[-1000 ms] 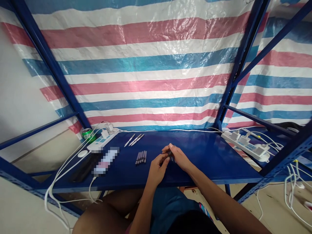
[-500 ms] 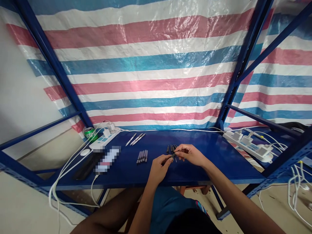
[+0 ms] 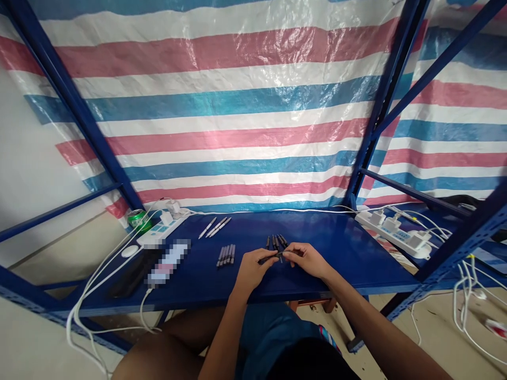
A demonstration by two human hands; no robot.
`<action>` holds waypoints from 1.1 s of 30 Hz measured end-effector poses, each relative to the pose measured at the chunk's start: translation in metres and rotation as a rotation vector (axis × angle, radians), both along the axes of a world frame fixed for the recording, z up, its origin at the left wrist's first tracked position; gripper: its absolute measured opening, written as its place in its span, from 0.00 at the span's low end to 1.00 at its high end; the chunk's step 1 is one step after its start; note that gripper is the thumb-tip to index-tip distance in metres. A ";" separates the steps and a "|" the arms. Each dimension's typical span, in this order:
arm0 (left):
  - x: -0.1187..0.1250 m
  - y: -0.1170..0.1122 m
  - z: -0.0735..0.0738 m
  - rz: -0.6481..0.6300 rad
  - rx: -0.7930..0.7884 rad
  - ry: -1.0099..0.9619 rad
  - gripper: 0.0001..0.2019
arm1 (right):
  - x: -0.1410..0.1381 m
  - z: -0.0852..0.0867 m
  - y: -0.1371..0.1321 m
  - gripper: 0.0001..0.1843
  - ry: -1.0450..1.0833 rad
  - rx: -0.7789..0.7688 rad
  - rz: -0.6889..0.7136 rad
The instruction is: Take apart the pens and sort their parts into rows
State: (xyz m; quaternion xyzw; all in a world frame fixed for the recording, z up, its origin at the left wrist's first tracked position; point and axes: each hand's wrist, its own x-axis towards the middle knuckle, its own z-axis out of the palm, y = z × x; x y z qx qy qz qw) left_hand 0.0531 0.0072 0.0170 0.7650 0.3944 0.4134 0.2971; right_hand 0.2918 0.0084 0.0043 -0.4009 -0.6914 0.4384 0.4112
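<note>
Both my hands meet over the blue metal shelf point(image 3: 340, 248), pinching the two ends of one dark pen point(image 3: 273, 257). My left hand point(image 3: 250, 270) grips its left part, fingers curled. My right hand point(image 3: 307, 259) pinches its right end. Just beyond the hands lies a small group of dark pens point(image 3: 276, 241). A row of several dark pens point(image 3: 225, 255) lies to the left of my left hand. Farther back left lie three silver pens point(image 3: 214, 227).
A white power strip point(image 3: 160, 230) with plugs and a green can point(image 3: 137, 218) sit at the back left, beside a blurred flat object point(image 3: 168, 262) and a black case point(image 3: 132, 273). Another power strip point(image 3: 392, 228) lies at the right. White cables hang off both sides.
My hands drew slightly apart, then came back together lower and nearer the shelf's front edge, still on the pen. The group of dark pens behind them came into view.
</note>
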 end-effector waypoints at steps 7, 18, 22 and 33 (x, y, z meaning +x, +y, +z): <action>0.000 0.001 -0.002 0.004 0.001 -0.007 0.09 | -0.004 -0.005 -0.001 0.22 0.022 0.012 -0.036; 0.001 -0.001 0.000 0.017 0.003 0.039 0.09 | -0.001 -0.010 -0.001 0.21 0.031 0.017 -0.029; 0.001 -0.002 0.000 0.010 0.010 0.044 0.09 | -0.001 -0.005 -0.005 0.20 -0.007 0.015 0.007; 0.000 -0.004 -0.001 0.036 -0.013 0.059 0.09 | -0.002 0.002 -0.009 0.22 0.003 -0.033 0.036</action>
